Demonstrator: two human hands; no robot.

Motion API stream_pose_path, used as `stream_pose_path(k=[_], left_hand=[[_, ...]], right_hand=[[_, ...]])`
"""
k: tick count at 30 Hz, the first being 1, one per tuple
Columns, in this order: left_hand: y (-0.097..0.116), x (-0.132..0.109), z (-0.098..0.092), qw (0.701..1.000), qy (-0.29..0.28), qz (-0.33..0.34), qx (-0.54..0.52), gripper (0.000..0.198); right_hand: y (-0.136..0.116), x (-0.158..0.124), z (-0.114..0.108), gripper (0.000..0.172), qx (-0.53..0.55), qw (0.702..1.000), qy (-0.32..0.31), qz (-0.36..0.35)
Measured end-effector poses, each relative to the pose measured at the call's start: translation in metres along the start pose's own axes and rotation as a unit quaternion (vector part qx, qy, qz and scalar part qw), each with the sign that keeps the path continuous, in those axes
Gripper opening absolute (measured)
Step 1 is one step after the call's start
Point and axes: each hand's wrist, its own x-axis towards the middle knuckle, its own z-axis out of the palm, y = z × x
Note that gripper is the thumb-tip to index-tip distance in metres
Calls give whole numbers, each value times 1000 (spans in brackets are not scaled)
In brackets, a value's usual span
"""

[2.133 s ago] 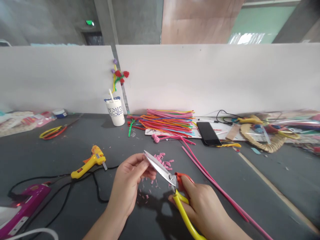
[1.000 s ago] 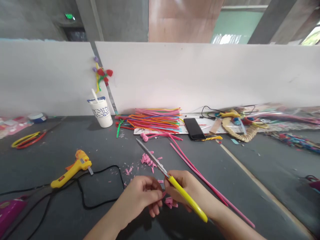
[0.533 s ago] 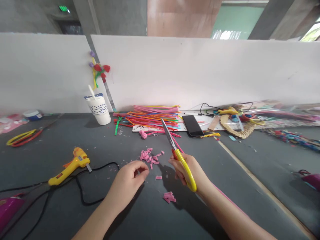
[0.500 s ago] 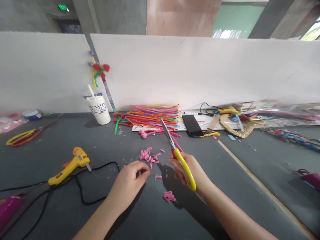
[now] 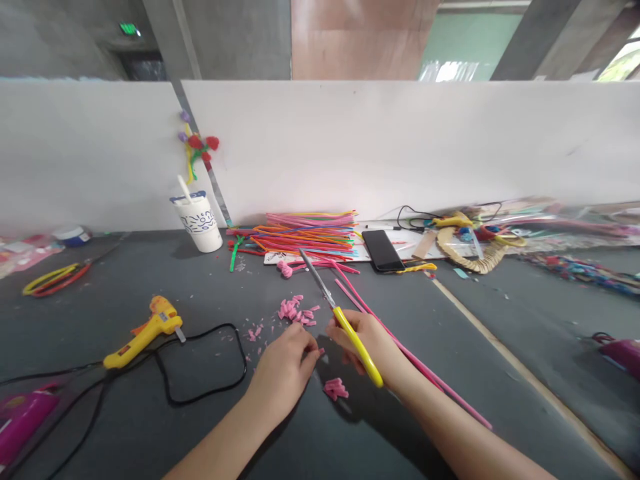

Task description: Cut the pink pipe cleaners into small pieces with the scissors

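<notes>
My left hand (image 5: 286,365) is closed in a pinch above the grey table, with a short pink pipe cleaner piece (image 5: 321,351) at its fingertips. In my right hand (image 5: 364,343) is a pair of scissors with yellow handles (image 5: 358,348), blades closed and pointing away. Beyond the left hand lies a loose pile of cut pink pieces (image 5: 296,311). A smaller heap of pink pieces (image 5: 335,389) sits nearer, between my forearms. Long pink pipe cleaners (image 5: 425,363) run partly under my right forearm.
Coloured pipe cleaners (image 5: 305,233) are bundled at the back beside a phone (image 5: 382,251). A white cup (image 5: 199,223) stands left of them. On the left lie a yellow glue gun (image 5: 145,333) and its black cord (image 5: 200,399). A woven ring (image 5: 470,260) is at right.
My left hand has moved right and pinched the single pink piece lying on the table. My right hand with the scissors has shifted slightly left, uncovering more of the long pink pipe cleaners.
</notes>
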Motion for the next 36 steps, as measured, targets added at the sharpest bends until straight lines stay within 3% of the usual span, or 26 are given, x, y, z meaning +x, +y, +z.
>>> stream_pose_path(k=[2,5,7,10,14,20,23,26,29,32,36], left_hand=[[2,-2,-6,990,6,-41,-136,15],[3,-4,-13,944,-42,-115,-305,15],[4,-5,-15,916,-69,-152,-365,15],[6,-6,-15,897,-90,-170,-399,15],[11,-8,-17,909,-97,-134,-382,16],[12,-12,-31,980,-79,-32,-180,21],[0,-14,-40,996,-59,-47,-37,33],[-15,-14,-50,992,-59,-100,55,36],[-23,-13,-58,993,-28,-99,53,8],[-20,-12,-60,995,-29,-98,11,14],[-3,-11,-48,978,-48,-109,-173,16]], right_hand=[[-2,-3,1,9,-6,1000,-17,0],[-4,-8,4,9,-15,999,-40,-3],[-5,-11,7,7,-21,999,-47,-4],[-5,-13,9,5,-25,998,-49,-4],[-4,-13,11,5,-20,999,-50,1],[-4,-10,4,6,13,1000,3,8],[-7,-8,-4,9,19,999,41,3],[-9,-7,-8,9,21,999,45,7],[-7,-6,-4,8,23,999,27,17],[-3,-7,2,6,21,999,-1,24],[-5,-10,8,4,14,998,-46,34]])
